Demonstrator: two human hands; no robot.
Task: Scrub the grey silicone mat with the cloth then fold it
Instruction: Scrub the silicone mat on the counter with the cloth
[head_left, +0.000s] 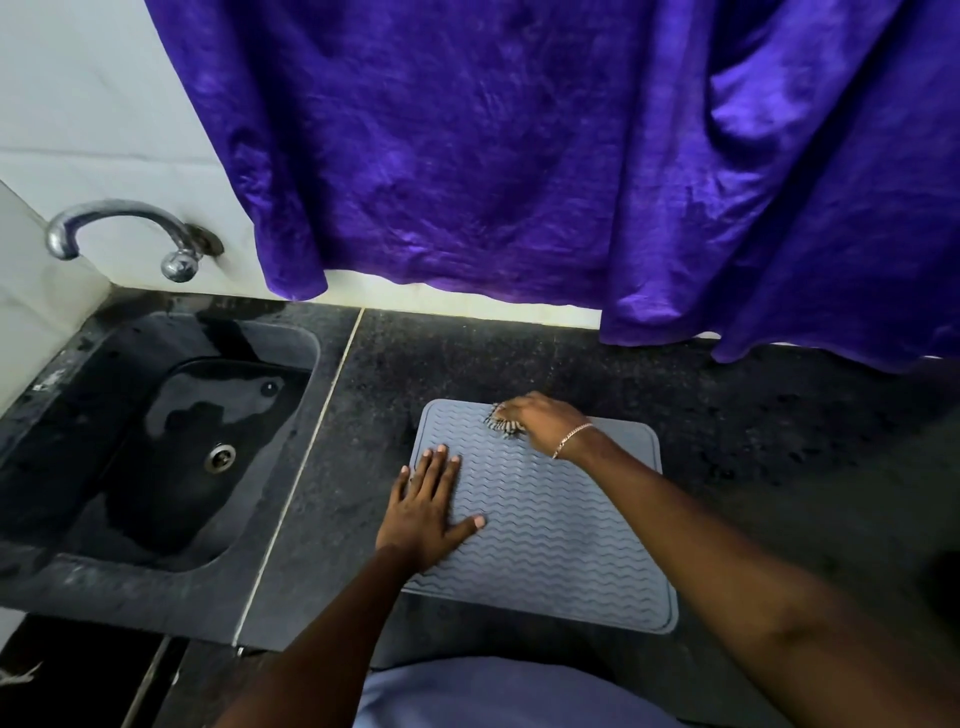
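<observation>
The grey silicone mat (561, 540), square with a wavy ribbed pattern, lies flat on the dark stone counter in front of me. My left hand (426, 512) rests flat on the mat's left side, fingers spread, pressing it down. My right hand (545, 421) is at the mat's far edge, closed on a small striped cloth (503, 423) that touches the mat. Most of the cloth is hidden under my fingers. A chain bracelet sits on my right wrist.
A black sink (171, 441) with a metal drain is set into the counter (779, 467) on the left, with a chrome tap (124, 228) on the wall above it. A purple curtain (519, 156) hangs over the counter's back edge.
</observation>
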